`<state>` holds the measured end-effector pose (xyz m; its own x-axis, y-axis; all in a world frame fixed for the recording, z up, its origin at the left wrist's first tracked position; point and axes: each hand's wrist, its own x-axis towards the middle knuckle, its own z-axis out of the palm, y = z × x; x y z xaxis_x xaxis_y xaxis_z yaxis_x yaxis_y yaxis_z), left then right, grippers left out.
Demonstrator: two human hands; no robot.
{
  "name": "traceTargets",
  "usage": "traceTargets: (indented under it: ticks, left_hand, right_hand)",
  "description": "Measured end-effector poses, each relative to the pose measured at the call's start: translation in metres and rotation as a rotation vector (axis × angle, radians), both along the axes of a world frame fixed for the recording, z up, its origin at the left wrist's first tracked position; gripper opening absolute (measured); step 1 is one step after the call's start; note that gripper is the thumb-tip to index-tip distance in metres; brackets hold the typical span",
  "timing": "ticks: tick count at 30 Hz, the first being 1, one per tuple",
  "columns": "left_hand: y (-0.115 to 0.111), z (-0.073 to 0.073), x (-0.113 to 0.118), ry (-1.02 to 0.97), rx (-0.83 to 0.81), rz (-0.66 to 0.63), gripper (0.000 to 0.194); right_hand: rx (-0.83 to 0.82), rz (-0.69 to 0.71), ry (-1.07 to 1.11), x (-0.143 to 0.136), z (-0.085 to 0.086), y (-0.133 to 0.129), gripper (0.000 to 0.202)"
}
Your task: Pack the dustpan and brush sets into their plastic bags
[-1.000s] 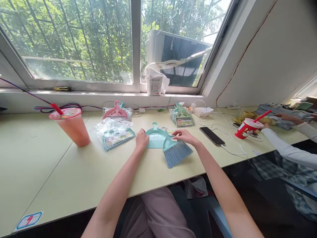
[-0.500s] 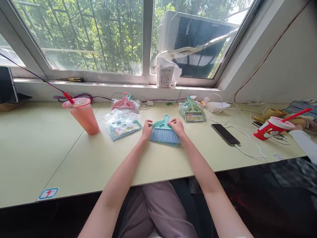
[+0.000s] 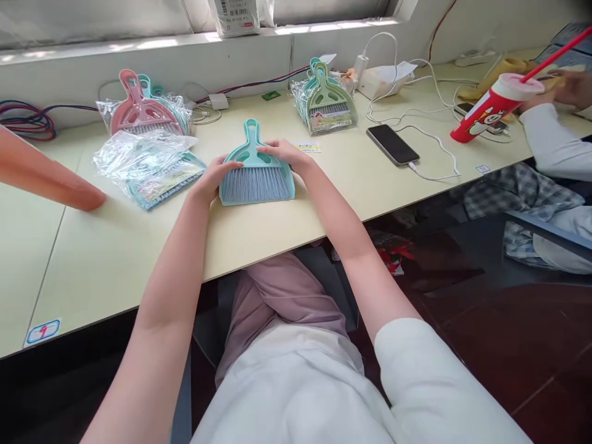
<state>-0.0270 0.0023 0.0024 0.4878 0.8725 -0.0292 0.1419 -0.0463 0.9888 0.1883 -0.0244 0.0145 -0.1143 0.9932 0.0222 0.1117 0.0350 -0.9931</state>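
A mint-green hand brush (image 3: 257,184) with grey-blue bristles lies nested on a matching dustpan (image 3: 224,198) in front of me, handle pointing away. My left hand (image 3: 216,175) grips the set at its left side, thumb on top of the brush. My right hand (image 3: 283,152) holds it from the upper right, fingers over the brush's shoulder. To the left is a packaged set (image 3: 160,180) under crumpled clear plastic (image 3: 134,157). A small printed card (image 3: 309,147) lies just beyond my right hand.
Wrapped brush sets, one pink (image 3: 143,114) and one green (image 3: 327,102), stand at the back. An orange cup (image 3: 50,176) is at left. A phone (image 3: 393,145) on a white cable and a red cup (image 3: 490,111) are at right, near another person's sleeve (image 3: 550,139).
My view has tilted down and turned right. The brush now sits squarely over the dustpan, where its lower edge was skewed before. My left thumb has come over the brush.
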Motion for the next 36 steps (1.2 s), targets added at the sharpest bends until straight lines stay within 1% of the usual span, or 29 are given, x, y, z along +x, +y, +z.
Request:
traceTargets:
  ticks: [3,5,10,14,19,22,25,29,32,36]
  left_hand:
    - [-0.002,0.0,0.002,-0.049,0.006,0.005,0.034]
    - [-0.001,-0.003,0.003,-0.067,-0.017,0.005,0.038]
    - [0.002,-0.008,0.005,-0.086,-0.073,0.065,0.042]
    - [0.002,-0.009,0.005,-0.12,-0.103,0.064,0.045]
    - [0.002,-0.006,0.003,-0.138,-0.168,0.068,0.049]
    - [-0.002,-0.003,0.003,-0.152,-0.18,0.07,0.048]
    - [-0.006,-0.001,0.003,-0.16,-0.184,0.042,0.048]
    - [-0.006,-0.003,0.002,-0.19,-0.191,0.019,0.049]
    - [-0.006,-0.005,0.003,-0.197,-0.181,0.041,0.048]
    - [-0.008,-0.007,0.008,-0.191,-0.068,0.06,0.047]
  right_hand:
    - [0.004,0.039,0.038,-0.001,0.005,-0.004,0.041]
    - [0.003,0.034,0.041,-0.001,0.004,-0.005,0.039]
    - [-0.019,-0.052,0.042,-0.007,-0.001,-0.002,0.033]
    - [-0.045,-0.101,0.005,-0.009,-0.005,0.002,0.03]
    - [-0.086,-0.136,-0.061,-0.007,-0.006,0.008,0.029]
    - [-0.113,-0.197,-0.091,-0.006,-0.004,0.007,0.028]
    - [-0.11,-0.234,-0.116,-0.006,-0.002,0.005,0.029]
    - [-0.116,-0.229,-0.124,-0.008,-0.001,0.004,0.03]
    - [-0.122,-0.174,-0.116,-0.008,0.0,0.004,0.031]
    - [-0.155,-0.08,-0.122,-0.001,0.001,0.002,0.034]
